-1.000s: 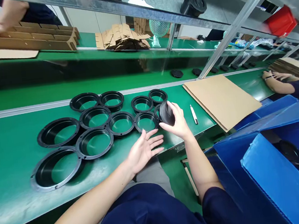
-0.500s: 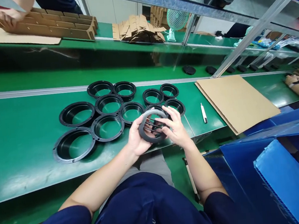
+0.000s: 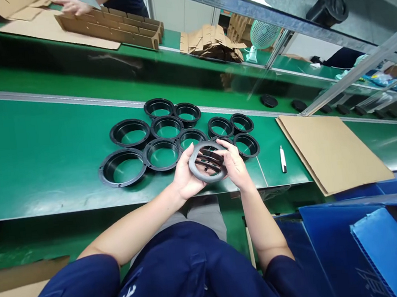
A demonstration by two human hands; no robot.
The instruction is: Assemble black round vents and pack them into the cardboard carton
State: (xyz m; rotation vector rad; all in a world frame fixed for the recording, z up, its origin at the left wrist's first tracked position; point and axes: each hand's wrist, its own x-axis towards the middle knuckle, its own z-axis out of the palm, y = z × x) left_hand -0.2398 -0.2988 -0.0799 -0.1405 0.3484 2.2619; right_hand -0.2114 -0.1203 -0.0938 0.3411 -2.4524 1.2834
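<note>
Between my hands, over the front edge of the green table, is a round black air vent (image 3: 196, 166) with slats across its opening. My left hand (image 3: 186, 175) grips it from the left and below, thumb along the rim. On the right side, my right hand (image 3: 235, 166) holds the rim, with fingers reaching over the top towards the slats. Just behind the vent stand several black flanged rings, such as a large ring (image 3: 152, 165) to the left and a smaller ring (image 3: 254, 152) to the right. One small ring is partly hidden behind the vent.
A white utility knife (image 3: 283, 159) lies right of the rings, beside stacked cardboard sheets (image 3: 337, 153). A blue corrugated plastic box (image 3: 393, 241) stands low at the right. Black round caps (image 3: 269, 101) lie along the green belt (image 3: 81, 80). Across it, a person's hand (image 3: 75, 5) touches cardboard dividers (image 3: 111, 27).
The vent has tilted between my hands, so its slats now face me more. My view has turned, and the rings appear further right.
</note>
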